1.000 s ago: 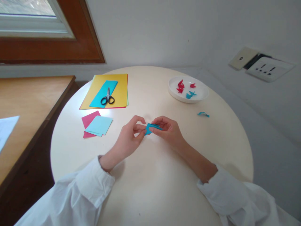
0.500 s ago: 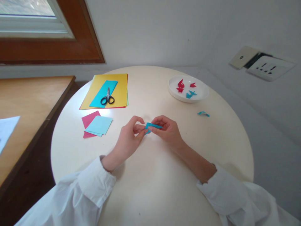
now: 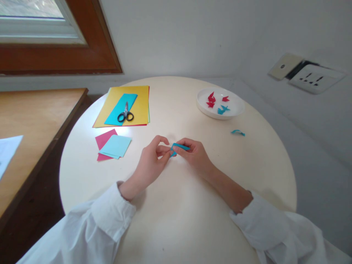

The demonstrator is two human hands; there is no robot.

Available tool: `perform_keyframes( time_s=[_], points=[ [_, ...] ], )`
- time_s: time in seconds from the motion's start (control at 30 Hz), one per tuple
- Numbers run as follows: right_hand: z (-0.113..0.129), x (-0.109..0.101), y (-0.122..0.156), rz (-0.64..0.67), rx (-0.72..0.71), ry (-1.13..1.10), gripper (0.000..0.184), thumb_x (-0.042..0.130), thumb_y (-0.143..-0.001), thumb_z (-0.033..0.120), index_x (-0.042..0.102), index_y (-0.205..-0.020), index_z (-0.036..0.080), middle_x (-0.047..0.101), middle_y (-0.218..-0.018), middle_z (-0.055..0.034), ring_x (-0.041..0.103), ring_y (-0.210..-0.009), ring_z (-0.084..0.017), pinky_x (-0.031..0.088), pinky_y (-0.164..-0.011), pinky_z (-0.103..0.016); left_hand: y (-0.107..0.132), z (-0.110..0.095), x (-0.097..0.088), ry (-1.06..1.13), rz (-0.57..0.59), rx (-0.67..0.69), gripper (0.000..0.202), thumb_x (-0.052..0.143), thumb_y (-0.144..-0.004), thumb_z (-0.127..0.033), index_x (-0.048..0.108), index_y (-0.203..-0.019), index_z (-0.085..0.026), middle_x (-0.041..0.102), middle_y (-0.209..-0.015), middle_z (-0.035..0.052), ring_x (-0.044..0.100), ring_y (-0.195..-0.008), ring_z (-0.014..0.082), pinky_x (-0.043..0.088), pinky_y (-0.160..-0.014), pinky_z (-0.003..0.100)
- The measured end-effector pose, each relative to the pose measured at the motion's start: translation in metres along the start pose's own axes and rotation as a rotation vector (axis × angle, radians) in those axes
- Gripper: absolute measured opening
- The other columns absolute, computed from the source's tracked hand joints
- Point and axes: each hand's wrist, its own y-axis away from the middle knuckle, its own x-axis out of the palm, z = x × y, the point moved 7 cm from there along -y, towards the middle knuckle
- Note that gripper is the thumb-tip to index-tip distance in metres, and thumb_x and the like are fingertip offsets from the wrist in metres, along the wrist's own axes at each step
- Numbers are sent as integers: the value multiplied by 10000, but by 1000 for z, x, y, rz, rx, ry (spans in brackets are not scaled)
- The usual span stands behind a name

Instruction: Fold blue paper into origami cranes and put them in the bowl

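Note:
A small folded piece of blue paper point(image 3: 181, 146) is held between both hands over the middle of the round table point(image 3: 176, 227). My left hand point(image 3: 154, 157) pinches its lower left end between thumb and fingers, with the index finger arched above. On the other side, my right hand point(image 3: 196, 152) grips the paper with the thumb pressed on its near face and the fingers behind. Parts of the paper are hidden by the fingertips.
Scissors point(image 3: 125, 116) rest on a blue strip atop yellow sheets point(image 3: 141, 106). Nearer are pale blue squares point(image 3: 117, 146) over pink ones point(image 3: 104, 139). A white dish point(image 3: 202, 110) holds several red and blue folded paper pieces; a twisted blue scrap point(image 3: 238, 132) lies nearby.
My right thumb and fingers have shifted slightly on the blue paper, and its upper edge has tilted a little. The left hand keeps nearly the same pinch.

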Motion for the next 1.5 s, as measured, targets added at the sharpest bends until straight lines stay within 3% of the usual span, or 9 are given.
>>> perform_keyframes(
  time_s=[0.43,0.97,1.5],
  points=[
    [-2,-3,1,-83,6,-4,256,665,-664,387,535,-574,186,483,-548,42,404,-560,-98,330,-545,-252,0,2,-1,-62,-21,-111,73,625,-744,-241,600,-733,-173,719,-655,53,684,-642,190,473,-546,244],
    [-2,-1,1,-53,35,-54,181,643,-674,347,603,-640,174,568,-606,25,486,-595,-104,397,-608,-254,-1,-1,6,-75,73,-102,111,585,-761,-229,642,-749,-135,693,-641,44,664,-631,160,473,-576,230],
    [-7,-4,3,-156,66,-221,116,688,-620,278,635,-575,185,588,-564,37,506,-573,-102,412,-620,-265,-1,-2,10,-23,105,-103,93,589,-765,-207,645,-762,-134,702,-640,41,662,-619,144,457,-547,204]
  ],
)
